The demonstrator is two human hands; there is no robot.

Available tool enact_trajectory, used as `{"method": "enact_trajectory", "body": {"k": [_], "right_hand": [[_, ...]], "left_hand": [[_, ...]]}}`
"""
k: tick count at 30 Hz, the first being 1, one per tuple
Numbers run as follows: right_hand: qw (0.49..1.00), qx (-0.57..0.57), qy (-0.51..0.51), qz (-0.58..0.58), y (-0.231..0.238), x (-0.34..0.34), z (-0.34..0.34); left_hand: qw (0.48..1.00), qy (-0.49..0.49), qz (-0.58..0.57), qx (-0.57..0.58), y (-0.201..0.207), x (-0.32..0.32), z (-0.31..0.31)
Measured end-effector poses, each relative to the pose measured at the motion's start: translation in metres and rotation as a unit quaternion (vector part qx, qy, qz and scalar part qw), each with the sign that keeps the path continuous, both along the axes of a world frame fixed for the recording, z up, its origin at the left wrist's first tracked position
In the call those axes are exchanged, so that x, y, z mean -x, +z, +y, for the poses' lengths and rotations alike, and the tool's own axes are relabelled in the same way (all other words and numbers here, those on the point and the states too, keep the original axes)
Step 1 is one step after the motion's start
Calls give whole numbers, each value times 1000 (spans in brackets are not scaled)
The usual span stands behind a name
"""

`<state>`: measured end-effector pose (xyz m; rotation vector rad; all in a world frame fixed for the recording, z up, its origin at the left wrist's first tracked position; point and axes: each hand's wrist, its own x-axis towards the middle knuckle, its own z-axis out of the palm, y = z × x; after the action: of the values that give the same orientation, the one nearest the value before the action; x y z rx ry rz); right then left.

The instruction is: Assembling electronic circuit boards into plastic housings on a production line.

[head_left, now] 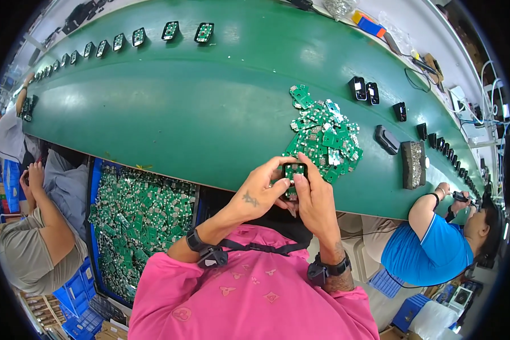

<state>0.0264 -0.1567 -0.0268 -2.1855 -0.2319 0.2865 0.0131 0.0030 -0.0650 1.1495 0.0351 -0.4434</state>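
Observation:
Between both hands, just over the table's front edge, is a small black plastic housing (294, 169) with a green circuit board set in it. My left hand (260, 187) grips its left side, the thumb pressing on the board. My right hand (315, 195) closes round the other side, its thumb also on the board. Some of the fingers are hidden beneath the housing. Right beyond my hands lies a loose heap of green circuit boards (326, 139) on the green table (209, 102).
Filled housings (138, 37) line the far left edge; black housings (399, 111) run along the right. A dark block (413, 165) stands near the right front edge. A blue crate (93, 187) of circuit boards sits left of me. People sit on both sides.

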Motion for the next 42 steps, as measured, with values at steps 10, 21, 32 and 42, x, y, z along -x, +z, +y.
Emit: {"method": "enact_trajectory", "body": {"k": [10,21,32,42], "right_hand": [[982,-80,-115,-126,-24,2,21],[938,148,-238,-202,-35,-167,-81],[913,280,-256,-152,-61,-266,-118],[997,-51,51,-22,18,-53,-37]], "left_hand": [[992,-29,-93,-75,3,-22,15],[912,208,-221,-274,-43,-293,115],[883,280,-254,-278,-7,-220,58],[978,120,-140,-92,2,-40,-30]]}}
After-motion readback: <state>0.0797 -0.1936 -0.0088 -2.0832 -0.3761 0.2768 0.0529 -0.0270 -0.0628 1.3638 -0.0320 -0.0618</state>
